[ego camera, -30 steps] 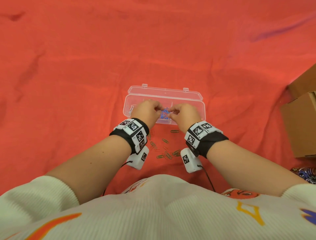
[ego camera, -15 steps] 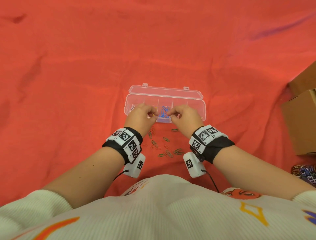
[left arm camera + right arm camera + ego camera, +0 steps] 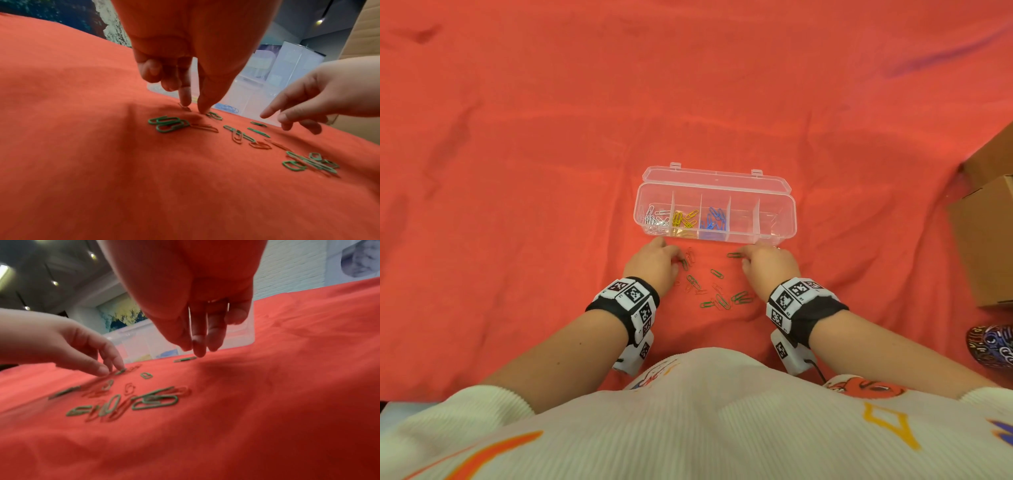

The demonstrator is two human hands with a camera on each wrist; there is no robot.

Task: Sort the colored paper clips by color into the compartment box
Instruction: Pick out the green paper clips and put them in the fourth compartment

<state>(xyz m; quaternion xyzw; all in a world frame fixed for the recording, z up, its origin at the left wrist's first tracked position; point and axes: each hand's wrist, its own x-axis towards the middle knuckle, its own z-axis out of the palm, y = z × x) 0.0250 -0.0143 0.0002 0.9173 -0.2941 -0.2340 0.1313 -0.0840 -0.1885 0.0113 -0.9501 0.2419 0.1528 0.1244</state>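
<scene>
Two hands reach down to the loose clips

Both hands are low over the red cloth (image 3: 551, 154), just at 6 o'clock from the compartment box (image 3: 787, 219). The left hand (image 3: 654, 265) has its index finger and thumb stretched down, their tips touching the cloth at a green clip (image 3: 213, 115) and a red clip (image 3: 184, 108); the other fingers are curled in, and it holds nothing. The right hand (image 3: 768, 265) has its fingers hanging straight and close together, and one fingertip (image 3: 199, 352) meets the end of another green clip (image 3: 734, 255); it holds nothing either.

Between the two wrists lie the loose clips (image 3: 717, 294), green and red, scattered on the cloth, some overlapping. The box is clear, its lid open toward 12 o'clock. Counted from 9 o'clock, its first compartment holds white clips (image 3: 654, 219), the second yellow clips (image 3: 683, 219), the third blue clips (image 3: 714, 219). At 3 o'clock, well apart, stands a cardboard box (image 3: 986, 240).
</scene>
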